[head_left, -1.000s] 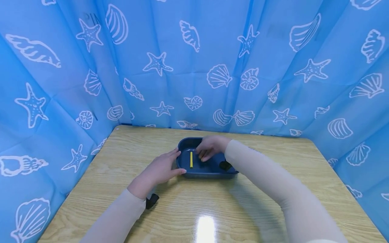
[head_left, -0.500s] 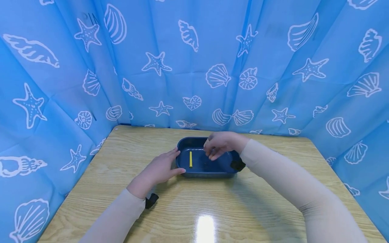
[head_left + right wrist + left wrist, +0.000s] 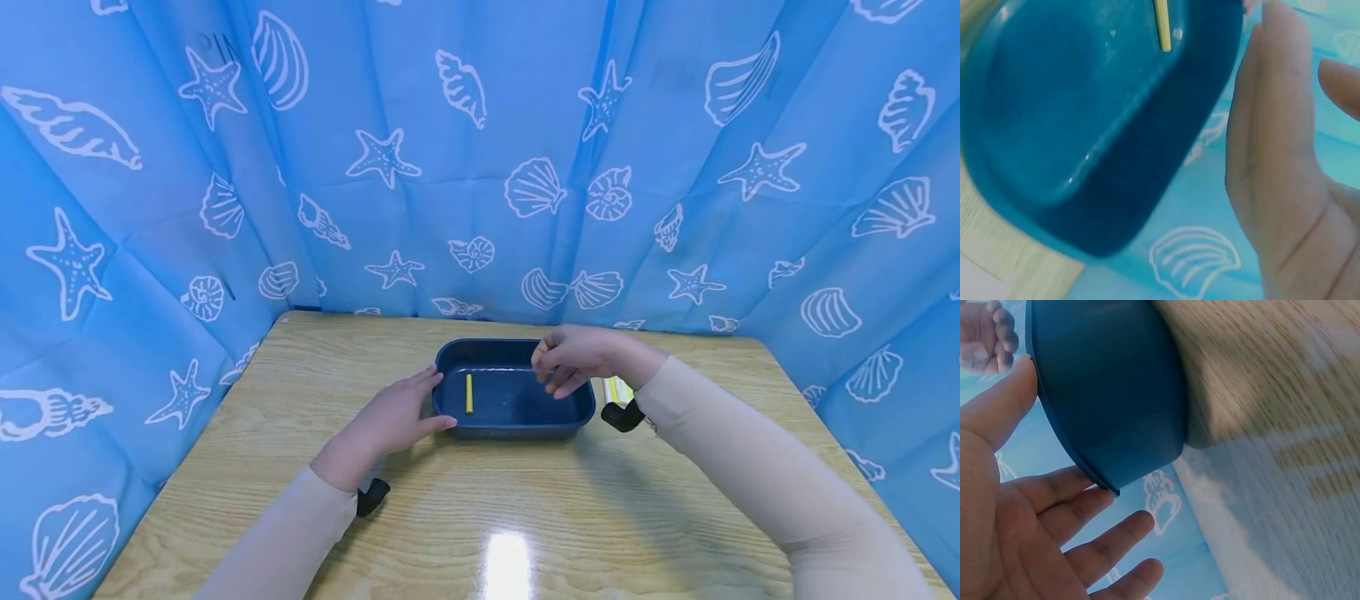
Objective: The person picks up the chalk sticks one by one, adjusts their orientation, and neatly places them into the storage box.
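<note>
From the head view, I see the left hand [image 3: 396, 417] set against the left end of the dark blue bin [image 3: 517, 432], thumb toward the near corner and fingers toward the far one. I read that spread as a way of keeping the bin from sliding on the table [image 3: 465, 508]. The yellow stick [image 3: 469, 394] lies on the bin's floor near its left end, running near to far, which leaves the rest of the floor bare to its right. The right hand [image 3: 577, 360] hangs over the bin's right end, fingers loosely bent, with nothing visible in them. A striped packet [image 3: 617, 390] sits just right of the bin, partly hidden by the right wrist; I suppose it is placed there for easy reach.

From the left wrist view, I see thumb and two fingers touching the rim while the other two spread clear: a light contact with fingers apart, not a clamp.

From the right wrist view, I see the thumb apart from the fairly straight fingers, and no object between them. One end of the stick shows inside the bin, well apart from this hand.
</note>
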Demonstrator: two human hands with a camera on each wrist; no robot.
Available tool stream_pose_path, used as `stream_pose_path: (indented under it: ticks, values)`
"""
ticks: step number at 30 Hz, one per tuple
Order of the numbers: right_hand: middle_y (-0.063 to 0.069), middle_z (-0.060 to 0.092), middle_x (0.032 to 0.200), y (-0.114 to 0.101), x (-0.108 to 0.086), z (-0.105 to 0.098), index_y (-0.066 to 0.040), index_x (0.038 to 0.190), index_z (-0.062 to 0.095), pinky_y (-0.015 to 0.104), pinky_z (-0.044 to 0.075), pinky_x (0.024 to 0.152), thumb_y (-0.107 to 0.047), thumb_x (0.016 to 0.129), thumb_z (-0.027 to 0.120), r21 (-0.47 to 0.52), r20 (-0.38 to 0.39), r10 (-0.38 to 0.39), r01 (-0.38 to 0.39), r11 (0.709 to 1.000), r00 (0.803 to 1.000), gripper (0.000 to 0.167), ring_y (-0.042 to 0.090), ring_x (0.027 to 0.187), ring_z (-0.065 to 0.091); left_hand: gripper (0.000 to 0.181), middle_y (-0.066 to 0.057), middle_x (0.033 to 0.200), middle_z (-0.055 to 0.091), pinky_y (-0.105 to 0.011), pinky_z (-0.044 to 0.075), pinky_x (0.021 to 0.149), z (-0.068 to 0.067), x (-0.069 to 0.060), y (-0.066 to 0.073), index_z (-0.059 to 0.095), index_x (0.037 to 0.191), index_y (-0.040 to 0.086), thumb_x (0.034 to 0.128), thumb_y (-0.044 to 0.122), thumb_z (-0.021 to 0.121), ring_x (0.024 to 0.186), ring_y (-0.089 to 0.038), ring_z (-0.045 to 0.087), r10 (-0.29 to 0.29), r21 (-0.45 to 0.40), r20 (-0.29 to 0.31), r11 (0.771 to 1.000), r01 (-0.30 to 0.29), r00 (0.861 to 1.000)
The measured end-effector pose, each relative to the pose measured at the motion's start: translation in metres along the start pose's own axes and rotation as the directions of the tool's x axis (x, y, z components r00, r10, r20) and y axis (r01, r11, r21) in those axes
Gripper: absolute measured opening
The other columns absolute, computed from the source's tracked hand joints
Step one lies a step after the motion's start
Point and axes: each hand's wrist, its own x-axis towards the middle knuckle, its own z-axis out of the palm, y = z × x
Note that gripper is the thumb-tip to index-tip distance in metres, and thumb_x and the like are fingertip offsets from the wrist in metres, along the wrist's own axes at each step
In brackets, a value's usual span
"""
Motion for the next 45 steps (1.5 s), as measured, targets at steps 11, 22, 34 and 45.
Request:
stream_pose_path:
  ticks: [11, 22, 34, 45]
  values:
    - [0.015, 0.06, 0.106, 0.018, -0.034, -0.011, 0.003, 0.114, 0.054, 0.041, 0.06, 0.079, -0.011, 0.103, 0.05, -0.041, -0.073, -0.055, 0.053, 0.998, 0.996, 0.018, 0.026, 0.087, 0.064, 0.081, -0.012, 0.163, 0.028, -0.054, 0.034, 0.115, -0.001, 0.0, 0.001, 0.038, 0.154, 0.005, 0.0931, 0.048, 0.069, 0.145, -0.037, 0.034, 0.004, -0.002, -0.007, 1.0, -0.004, 1.0]
    - [0.019, 0.059, 0.109, 0.055, -0.057, -0.025, 0.011, 0.124, 0.05, 0.043, 0.06, 0.079, -0.012, 0.101, 0.052, -0.068, -0.169, -0.128, 0.118, 0.991, 0.977, 0.032, 0.033, 0.094, 0.065, 0.081, -0.012, 0.162, 0.029, -0.053, 0.035, 0.114, 0.0, 0.0, 0.002, 0.038, 0.154, 0.005, 0.0931, 0.048, 0.069, 0.144, -0.036, 0.035, 0.005, 0.0, -0.008, 1.0, -0.005, 1.0]
    - [0.014, 0.06, 0.105, 0.093, -0.061, -0.036, 0.012, 0.126, 0.048, 0.049, 0.058, 0.083, -0.015, 0.102, 0.056, -0.094, -0.243, -0.173, 0.154, 0.984, 0.955, 0.036, 0.032, 0.095, 0.063, 0.081, -0.013, 0.162, 0.028, -0.053, 0.034, 0.114, 0.0, 0.0, 0.0, 0.037, 0.155, 0.005, 0.0932, 0.048, 0.069, 0.145, -0.037, 0.034, 0.001, 0.001, -0.003, 1.0, -0.001, 1.0]
    - [0.026, 0.057, 0.112, 0.128, -0.047, -0.054, 0.014, 0.123, 0.049, 0.05, 0.058, 0.085, -0.011, 0.103, 0.053, -0.156, -0.396, -0.12, 0.062, 0.986, 0.91, 0.032, 0.032, 0.095, 0.062, 0.082, -0.011, 0.163, 0.028, -0.052, 0.035, 0.114, 0.002, 0.0, 0.0, 0.037, 0.155, 0.007, 0.0925, 0.05, 0.068, 0.144, -0.036, 0.035, 0.001, -0.004, -0.008, 1.0, -0.001, 1.0]
